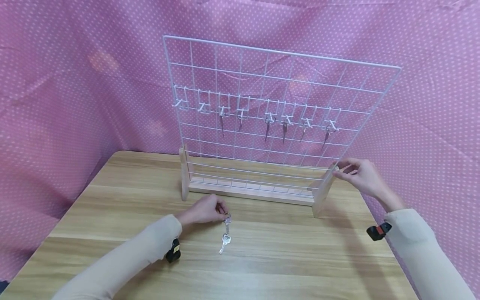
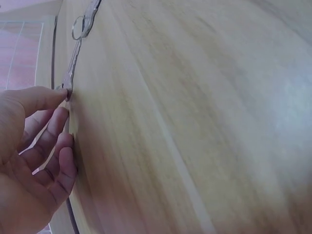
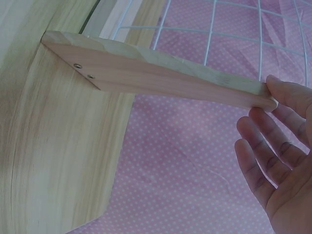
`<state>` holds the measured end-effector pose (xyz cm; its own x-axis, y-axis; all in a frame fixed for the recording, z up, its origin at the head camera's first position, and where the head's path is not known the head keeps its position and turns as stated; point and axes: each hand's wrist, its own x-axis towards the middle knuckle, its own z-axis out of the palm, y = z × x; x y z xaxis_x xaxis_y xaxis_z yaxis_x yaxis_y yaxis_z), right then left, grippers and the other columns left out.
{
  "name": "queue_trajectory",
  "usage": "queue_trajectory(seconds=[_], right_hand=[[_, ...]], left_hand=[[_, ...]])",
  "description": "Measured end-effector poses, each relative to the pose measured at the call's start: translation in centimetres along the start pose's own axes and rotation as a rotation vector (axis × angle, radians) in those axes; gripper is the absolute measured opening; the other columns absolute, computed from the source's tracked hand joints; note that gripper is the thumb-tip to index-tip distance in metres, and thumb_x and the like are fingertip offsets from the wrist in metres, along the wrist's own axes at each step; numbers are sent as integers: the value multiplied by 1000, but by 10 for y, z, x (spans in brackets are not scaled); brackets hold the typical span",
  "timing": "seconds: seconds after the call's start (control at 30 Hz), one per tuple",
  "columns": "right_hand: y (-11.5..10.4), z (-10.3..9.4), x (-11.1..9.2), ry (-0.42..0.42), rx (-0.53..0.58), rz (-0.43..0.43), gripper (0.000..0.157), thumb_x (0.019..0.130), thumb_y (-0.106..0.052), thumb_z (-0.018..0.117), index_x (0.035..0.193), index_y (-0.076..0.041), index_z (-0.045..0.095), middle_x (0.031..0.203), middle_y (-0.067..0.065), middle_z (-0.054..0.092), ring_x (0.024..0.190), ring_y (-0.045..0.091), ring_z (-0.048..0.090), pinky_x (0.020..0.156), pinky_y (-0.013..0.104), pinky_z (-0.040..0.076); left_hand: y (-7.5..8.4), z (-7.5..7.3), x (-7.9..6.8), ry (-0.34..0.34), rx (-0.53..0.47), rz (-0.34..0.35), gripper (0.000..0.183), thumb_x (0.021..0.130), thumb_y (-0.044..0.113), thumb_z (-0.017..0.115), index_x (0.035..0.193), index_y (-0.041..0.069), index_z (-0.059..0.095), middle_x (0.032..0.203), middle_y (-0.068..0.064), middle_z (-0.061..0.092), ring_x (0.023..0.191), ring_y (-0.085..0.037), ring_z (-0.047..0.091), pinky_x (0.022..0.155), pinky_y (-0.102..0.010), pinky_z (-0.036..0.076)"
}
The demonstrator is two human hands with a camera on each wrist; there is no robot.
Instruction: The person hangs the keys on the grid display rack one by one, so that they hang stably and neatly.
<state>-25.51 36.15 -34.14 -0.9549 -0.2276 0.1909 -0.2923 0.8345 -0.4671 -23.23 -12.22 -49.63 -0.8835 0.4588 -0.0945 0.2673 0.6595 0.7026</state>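
My left hand (image 1: 205, 209) is low over the table in front of the rack, its thumb and forefinger pinching the head of a silver key (image 1: 227, 227). A second key (image 1: 225, 242) extends from it toward the table's front, and the left wrist view shows a ring (image 2: 77, 28) between the two keys. At the rack's right end, my right hand (image 3: 287, 146) pinches the upper tip of the wooden side support (image 3: 161, 73) between thumb and fingers. The white wire grid rack (image 1: 283, 52) leans back in its wooden stand (image 1: 251, 192).
Several white hooks (image 1: 270, 116) line the grid in a row. Keys such as this one (image 1: 222, 125) hang from hooks at the middle and right; on the two leftmost hooks I make out no key. A pink dotted curtain (image 1: 93, 83) surrounds the wooden table (image 1: 112, 200).
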Motion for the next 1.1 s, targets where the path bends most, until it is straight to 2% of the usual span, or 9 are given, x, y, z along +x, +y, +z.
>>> queue_trajectory(seconds=[0.2,0.43,0.53,0.63,0.73,0.87,1.1], right_hand=[[0,1,1,-6,6,14,40,97,-27,78,123,2,72,115,27,76,99,34,72,68,18,55],[-1,0,1,-10,9,23,41,97,-28,78,124,2,71,117,28,75,101,38,72,69,18,55],[0,-1,2,-9,10,15,41,97,-27,78,124,2,71,117,28,75,101,39,73,70,18,55],[0,-1,2,-7,8,7,40,97,-27,78,124,2,71,116,28,76,100,38,73,69,18,55],[0,-1,2,-6,6,4,39,97,-26,79,123,2,72,114,27,76,99,36,73,69,18,55],[0,0,2,-5,6,1,38,97,-25,79,123,2,72,113,26,77,98,34,72,68,18,55],[0,0,3,-3,6,5,37,97,-24,79,122,2,72,114,26,76,98,34,72,69,18,55]], left_hand=[[-2,-3,0,-11,-82,0,7,89,8,82,91,11,76,86,1,77,76,-9,66,64,-20,56],[-2,-13,-2,12,-89,-17,8,91,16,83,91,12,76,84,2,75,66,-10,64,58,-21,54],[1,-18,-4,22,-108,-22,6,91,15,82,91,12,76,84,0,73,66,-12,64,58,-21,55],[6,-24,-7,36,-116,0,6,90,13,82,92,11,77,87,-1,73,73,-12,65,65,-20,56],[12,-32,-10,60,-102,51,5,89,11,82,91,11,78,88,-2,74,78,-9,64,70,-19,55],[22,-42,-15,101,-92,100,6,88,12,83,89,12,77,86,0,74,75,-9,61,68,-18,52],[48,-67,-26,175,-124,125,5,90,14,83,89,14,78,85,1,75,71,-10,58,62,-18,48]])
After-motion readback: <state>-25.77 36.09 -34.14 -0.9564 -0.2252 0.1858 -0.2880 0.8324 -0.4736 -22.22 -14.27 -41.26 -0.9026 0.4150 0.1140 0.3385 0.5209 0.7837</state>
